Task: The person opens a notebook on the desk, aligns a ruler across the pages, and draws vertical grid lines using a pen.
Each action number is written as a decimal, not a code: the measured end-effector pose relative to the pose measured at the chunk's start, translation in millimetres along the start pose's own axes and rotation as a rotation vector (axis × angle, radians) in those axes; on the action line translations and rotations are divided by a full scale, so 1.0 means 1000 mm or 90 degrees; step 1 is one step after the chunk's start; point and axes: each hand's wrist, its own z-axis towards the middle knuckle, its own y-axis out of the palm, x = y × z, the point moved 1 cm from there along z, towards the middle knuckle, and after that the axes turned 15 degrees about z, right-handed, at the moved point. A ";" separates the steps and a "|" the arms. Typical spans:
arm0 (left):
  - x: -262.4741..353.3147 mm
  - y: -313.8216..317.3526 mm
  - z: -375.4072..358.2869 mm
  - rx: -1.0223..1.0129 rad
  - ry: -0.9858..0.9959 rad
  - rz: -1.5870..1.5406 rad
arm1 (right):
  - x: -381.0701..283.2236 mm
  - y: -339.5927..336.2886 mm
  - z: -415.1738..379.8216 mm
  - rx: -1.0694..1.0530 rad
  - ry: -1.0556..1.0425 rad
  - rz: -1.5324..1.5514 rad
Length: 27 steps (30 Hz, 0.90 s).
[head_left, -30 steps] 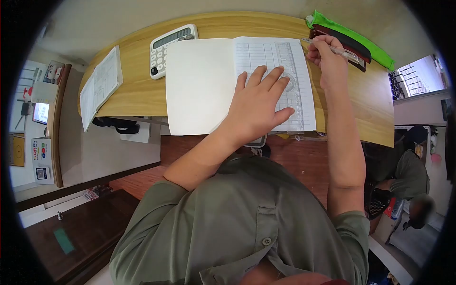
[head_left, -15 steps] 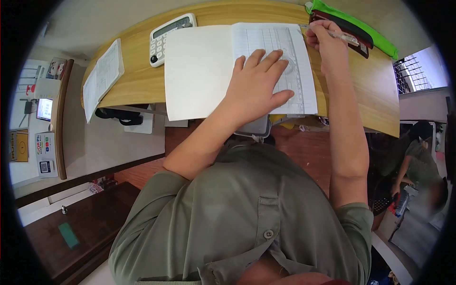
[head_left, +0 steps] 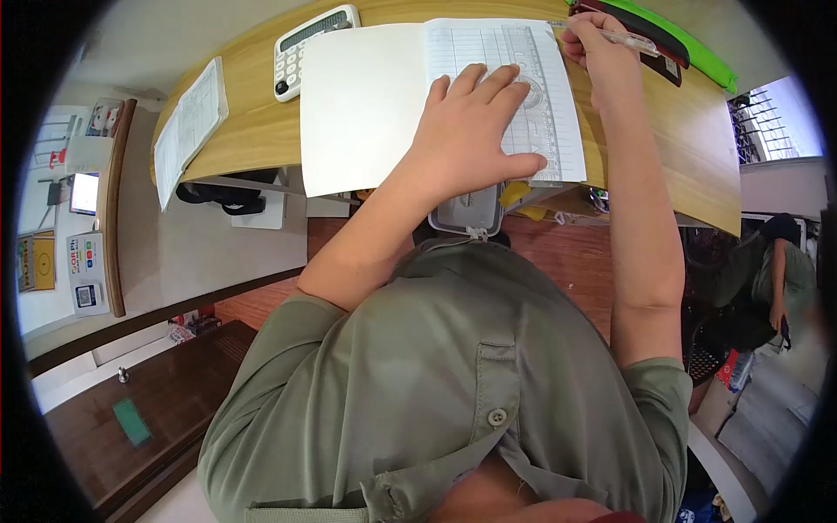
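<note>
An open notebook point(head_left: 362, 105) lies on the wooden desk, its left page blank and its right page ruled in lines and columns. On the right page rests a clear plastic ruler point(head_left: 542, 113), running lengthwise near the outer side. My left hand point(head_left: 475, 131) lies with fingers spread over the right page, the thumb and fingertips reaching the ruler. A pen point(head_left: 635, 41) with a clear barrel is pinched in my right hand point(head_left: 602, 57), beside the notebook's upper right corner. Its tip is close to the page edge.
A white calculator point(head_left: 296, 65) sits left of the notebook, with a stack of papers point(head_left: 190, 126) at the desk's left end. Behind my right hand lie a dark case point(head_left: 671, 68) and a green pouch point(head_left: 711, 65). Another person point(head_left: 785, 270) is at the far right.
The whole view has shifted, so desk and notebook appear higher. My left thumb has moved slightly onto the ruler's edge. The right hand still holds the pen at the corner; the other person has shifted posture.
</note>
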 end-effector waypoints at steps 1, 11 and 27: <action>0.000 -0.001 0.000 0.003 0.000 0.001 | 0.000 -0.001 0.002 0.015 0.009 -0.007; 0.000 0.002 -0.001 0.006 -0.006 -0.011 | 0.000 -0.004 0.004 -0.005 0.016 0.023; 0.001 -0.005 0.000 -0.023 -0.012 -0.025 | -0.030 0.023 -0.023 0.059 0.031 0.005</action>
